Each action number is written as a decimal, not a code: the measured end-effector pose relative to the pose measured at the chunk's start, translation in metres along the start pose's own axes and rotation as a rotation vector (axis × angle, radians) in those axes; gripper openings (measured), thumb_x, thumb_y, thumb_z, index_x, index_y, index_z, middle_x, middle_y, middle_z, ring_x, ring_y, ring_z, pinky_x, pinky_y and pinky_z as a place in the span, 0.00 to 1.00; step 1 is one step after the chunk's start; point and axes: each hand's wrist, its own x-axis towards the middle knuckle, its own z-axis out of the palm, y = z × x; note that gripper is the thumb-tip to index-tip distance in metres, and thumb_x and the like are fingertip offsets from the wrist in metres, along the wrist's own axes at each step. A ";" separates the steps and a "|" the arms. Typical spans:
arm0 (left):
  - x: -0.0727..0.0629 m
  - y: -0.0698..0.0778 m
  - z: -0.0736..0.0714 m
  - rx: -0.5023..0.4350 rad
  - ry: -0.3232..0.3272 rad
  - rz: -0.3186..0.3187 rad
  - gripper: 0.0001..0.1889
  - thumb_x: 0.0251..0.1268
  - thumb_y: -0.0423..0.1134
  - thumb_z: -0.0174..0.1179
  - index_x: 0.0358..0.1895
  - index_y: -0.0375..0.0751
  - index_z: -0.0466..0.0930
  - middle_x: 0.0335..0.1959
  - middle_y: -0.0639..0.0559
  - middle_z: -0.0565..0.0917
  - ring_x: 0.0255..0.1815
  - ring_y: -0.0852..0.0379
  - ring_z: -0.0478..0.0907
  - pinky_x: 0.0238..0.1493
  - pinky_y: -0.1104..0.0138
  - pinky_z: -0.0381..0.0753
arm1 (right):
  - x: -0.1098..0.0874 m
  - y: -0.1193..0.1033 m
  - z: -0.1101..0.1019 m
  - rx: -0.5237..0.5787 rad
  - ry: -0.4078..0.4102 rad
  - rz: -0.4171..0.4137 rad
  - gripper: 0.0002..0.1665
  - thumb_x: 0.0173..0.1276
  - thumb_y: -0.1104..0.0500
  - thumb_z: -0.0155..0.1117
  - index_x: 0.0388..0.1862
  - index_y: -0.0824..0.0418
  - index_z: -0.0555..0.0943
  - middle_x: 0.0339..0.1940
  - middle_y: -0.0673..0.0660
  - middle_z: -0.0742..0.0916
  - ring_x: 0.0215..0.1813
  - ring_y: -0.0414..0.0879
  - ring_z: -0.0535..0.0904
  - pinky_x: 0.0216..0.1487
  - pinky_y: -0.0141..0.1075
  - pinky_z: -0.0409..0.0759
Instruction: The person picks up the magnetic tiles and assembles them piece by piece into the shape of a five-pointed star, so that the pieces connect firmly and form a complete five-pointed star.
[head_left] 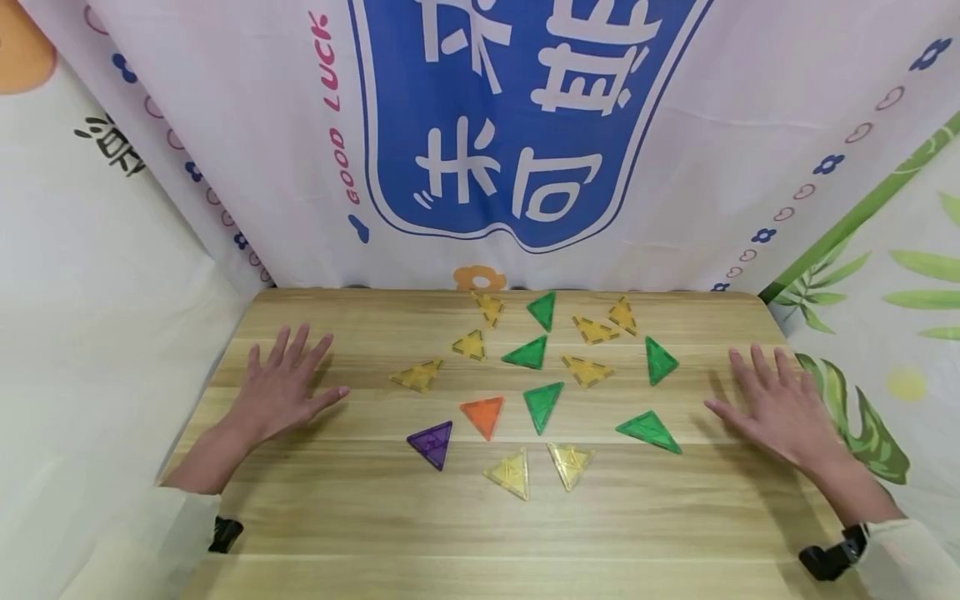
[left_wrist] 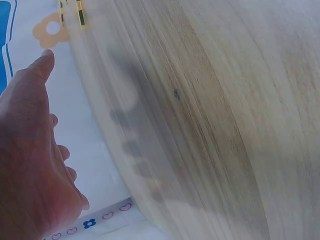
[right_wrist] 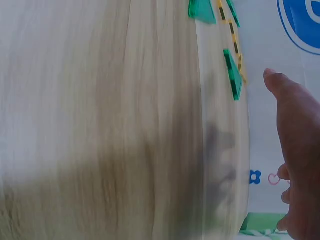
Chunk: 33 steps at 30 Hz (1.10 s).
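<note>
My left hand (head_left: 281, 387) is spread over the table's left side, fingers straight and holding nothing. Over on the right side, my right hand (head_left: 780, 408) is likewise spread, its thumb toward the middle. Between them lie flat translucent triangular tiles. Nearest the right hand are a green tile (head_left: 651, 432) and another green tile (head_left: 661, 361). A yellow-orange tile (head_left: 418, 376) and a purple tile (head_left: 431, 445) lie closest to the left hand. An orange tile (head_left: 483, 416) and a pale yellow tile (head_left: 511, 474) sit near the middle. Both wrist views show the hands above their shadows.
The wooden table (head_left: 337, 517) has its far edge against a printed white cloth (head_left: 285, 167) with a blue panel. More green and yellow-orange tiles are scattered toward that edge, including a green tile (head_left: 542, 312). Patterned cloth (head_left: 892, 333) hangs at the right side.
</note>
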 end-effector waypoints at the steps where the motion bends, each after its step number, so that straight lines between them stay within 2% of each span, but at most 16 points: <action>1: 0.000 0.001 0.000 0.001 -0.004 0.001 0.50 0.73 0.70 0.55 0.87 0.44 0.50 0.86 0.29 0.42 0.85 0.24 0.37 0.72 0.19 0.37 | 0.001 -0.002 -0.001 -0.001 0.000 -0.005 0.59 0.76 0.29 0.56 0.88 0.63 0.48 0.84 0.77 0.53 0.82 0.82 0.45 0.71 0.82 0.46; 8: 0.001 0.012 0.000 0.006 0.006 0.036 0.50 0.73 0.70 0.56 0.87 0.45 0.52 0.86 0.28 0.47 0.85 0.25 0.40 0.73 0.21 0.40 | 0.002 -0.023 -0.002 0.052 0.011 -0.037 0.58 0.75 0.30 0.59 0.88 0.62 0.51 0.84 0.77 0.56 0.83 0.80 0.44 0.72 0.82 0.46; 13: 0.003 0.023 0.003 -0.008 0.018 0.075 0.50 0.72 0.71 0.56 0.87 0.46 0.53 0.86 0.30 0.46 0.86 0.28 0.39 0.74 0.22 0.40 | 0.006 -0.040 -0.001 0.082 0.011 -0.079 0.57 0.75 0.31 0.60 0.88 0.61 0.51 0.85 0.76 0.55 0.84 0.77 0.40 0.76 0.79 0.41; 15: 0.005 0.027 0.004 -0.011 0.019 0.093 0.50 0.72 0.71 0.56 0.87 0.46 0.53 0.86 0.31 0.45 0.86 0.28 0.38 0.75 0.22 0.40 | 0.008 -0.047 -0.002 0.081 0.019 -0.099 0.58 0.75 0.31 0.61 0.88 0.60 0.52 0.85 0.75 0.56 0.85 0.77 0.42 0.76 0.78 0.40; 25: 0.009 0.047 0.010 -0.006 0.012 0.180 0.50 0.71 0.71 0.58 0.87 0.46 0.53 0.87 0.33 0.47 0.87 0.30 0.41 0.79 0.28 0.40 | 0.018 -0.078 -0.009 0.085 0.013 -0.167 0.57 0.73 0.30 0.63 0.87 0.62 0.57 0.85 0.72 0.58 0.85 0.74 0.47 0.76 0.77 0.49; 33: 0.013 0.064 0.014 -0.025 0.014 0.273 0.51 0.70 0.72 0.60 0.85 0.42 0.57 0.86 0.33 0.50 0.87 0.33 0.44 0.82 0.35 0.44 | 0.029 -0.109 -0.006 0.108 -0.004 -0.220 0.59 0.73 0.29 0.62 0.88 0.61 0.55 0.86 0.70 0.57 0.86 0.71 0.47 0.78 0.74 0.50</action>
